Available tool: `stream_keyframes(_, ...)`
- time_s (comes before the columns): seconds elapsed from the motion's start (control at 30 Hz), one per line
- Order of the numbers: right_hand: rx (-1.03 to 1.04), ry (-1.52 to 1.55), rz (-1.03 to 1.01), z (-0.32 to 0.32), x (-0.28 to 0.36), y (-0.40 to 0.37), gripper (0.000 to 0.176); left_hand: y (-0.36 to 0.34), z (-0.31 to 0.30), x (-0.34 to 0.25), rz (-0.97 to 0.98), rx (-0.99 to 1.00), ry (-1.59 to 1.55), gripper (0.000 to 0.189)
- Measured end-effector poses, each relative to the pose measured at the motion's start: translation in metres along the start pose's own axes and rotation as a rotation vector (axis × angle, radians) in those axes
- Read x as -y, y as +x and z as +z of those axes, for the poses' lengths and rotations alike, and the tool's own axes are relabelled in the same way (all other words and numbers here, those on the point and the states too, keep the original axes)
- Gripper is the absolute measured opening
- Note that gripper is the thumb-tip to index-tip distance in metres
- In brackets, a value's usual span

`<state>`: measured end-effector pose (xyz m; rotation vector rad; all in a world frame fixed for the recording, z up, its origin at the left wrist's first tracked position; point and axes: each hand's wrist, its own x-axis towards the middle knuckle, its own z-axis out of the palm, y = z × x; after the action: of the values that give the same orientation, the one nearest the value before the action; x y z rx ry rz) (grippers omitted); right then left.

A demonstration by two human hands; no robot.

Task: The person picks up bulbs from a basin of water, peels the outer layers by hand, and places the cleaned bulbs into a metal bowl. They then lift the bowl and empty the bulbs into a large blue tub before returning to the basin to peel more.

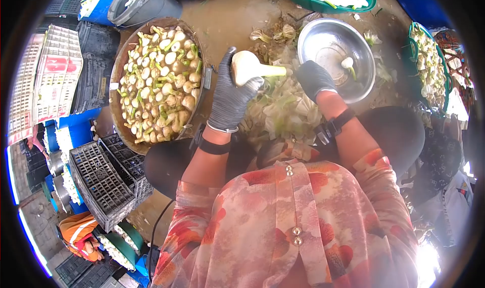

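Over a heap of pale green trimmings [283,108] on the dirt floor, a white round bulb with a pale green stalk [246,66] sits in the grasp of the seated person's grey-gloved left hand [230,96], fingers wrapped round its fat end. The gloved right hand [314,78] is clenched at the stalk's tip; whether it grips the stalk or a tool cannot be told. Firm and light by the look of it, with smooth skin that could slip in a glove, the bulb seems best held round its body, the stalk being the weaker part. Beside the right hand, a round steel bowl [323,40] holds a single small trimmed bulb [347,62]. Left of the hands, a wide brown round basin [126,129] is heaped with untrimmed bulbs, and a green plastic tray [308,5] beyond carries white cut pieces.
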<state>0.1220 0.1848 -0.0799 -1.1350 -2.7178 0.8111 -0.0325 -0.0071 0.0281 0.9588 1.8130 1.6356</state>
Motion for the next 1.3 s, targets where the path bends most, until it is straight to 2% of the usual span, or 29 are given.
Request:
stream_keyframes(0.07, -0.118, 0.132, -0.112, -0.008, 0.006, -0.004, 0.032, 0.001, -0.004, 0.005, -0.057, 0.032, -0.214, 0.069)
stream_keyframes(0.13, -0.191, 0.567, -0.041, -0.058, 0.063, -0.025, 0.029, 0.002, -0.005, 0.003, -0.097, 0.089, -0.341, 0.067)
stream_keyframes(0.23, -0.197, 0.568, -0.313, -0.088, 0.1, -0.044, 0.026, 0.001, 0.001, -0.008, -0.252, 0.147, -0.453, 0.079)
stream_keyframes(0.33, -0.305, 0.33, -0.393, -0.09, 0.116, -0.052, 0.024, 0.005, 0.005, 0.0, -0.155, 0.171, -0.178, 0.082)
stream_keyframes(0.43, -0.409, 0.33, -0.414, -0.083, 0.117, -0.053, 0.019, 0.002, 0.007, -0.005, -0.069, 0.144, 0.074, 0.085)
stream_keyframes(0.53, -0.256, 0.157, -0.34, -0.087, 0.118, -0.056, 0.02, 0.0, 0.007, -0.005, 0.003, 0.136, 0.205, 0.082)
stream_keyframes(0.63, -0.303, 0.268, -0.248, -0.081, 0.117, -0.055, 0.015, 0.001, 0.004, -0.003, 0.074, 0.175, 0.304, 0.083)
stream_keyframes(0.73, -0.235, 0.415, -0.153, -0.085, 0.115, -0.049, 0.017, 0.001, 0.005, -0.018, 0.093, 0.208, 0.336, 0.085)
stream_keyframes(0.83, -0.217, 0.563, -0.01, -0.087, 0.104, -0.036, 0.018, -0.002, 0.008, -0.02, 0.044, 0.31, 0.171, 0.086)
stream_keyframes(0.87, -0.225, 0.54, 0.033, -0.089, 0.097, -0.031, 0.021, -0.003, 0.009, -0.022, 0.083, 0.327, 0.125, 0.086)
stream_keyframes(0.97, -0.119, 0.769, 0.129, -0.079, 0.065, -0.02, 0.022, -0.004, 0.007, -0.025, 0.148, 0.347, 0.049, 0.084)
stream_keyframes(1.0, -0.138, 0.757, 0.103, -0.102, 0.085, -0.035, 0.024, -0.003, 0.005, -0.023, 0.138, 0.33, 0.068, 0.084)
stream_keyframes(1.1, -0.09, 1.159, -0.207, -0.099, 0.104, -0.054, 0.027, -0.003, -0.001, -0.016, 0.112, 0.306, 0.184, 0.083)
stream_keyframes(1.17, -0.12, 0.938, -0.307, -0.09, 0.103, -0.055, 0.027, -0.003, 0.0, -0.013, 0.07, 0.336, 0.203, 0.084)
stream_keyframes(1.23, -0.083, 0.743, -0.269, -0.091, 0.105, -0.059, 0.025, -0.005, 0.0, -0.011, -0.004, 0.387, 0.152, 0.085)
stream_keyframes(1.27, -0.118, 0.633, -0.222, -0.095, 0.108, -0.059, 0.024, -0.005, -0.003, -0.012, 0.043, 0.395, 0.156, 0.085)
stream_keyframes(1.3, -0.138, 0.649, -0.158, -0.094, 0.109, -0.057, 0.025, -0.004, -0.005, -0.013, 0.09, 0.404, 0.16, 0.085)
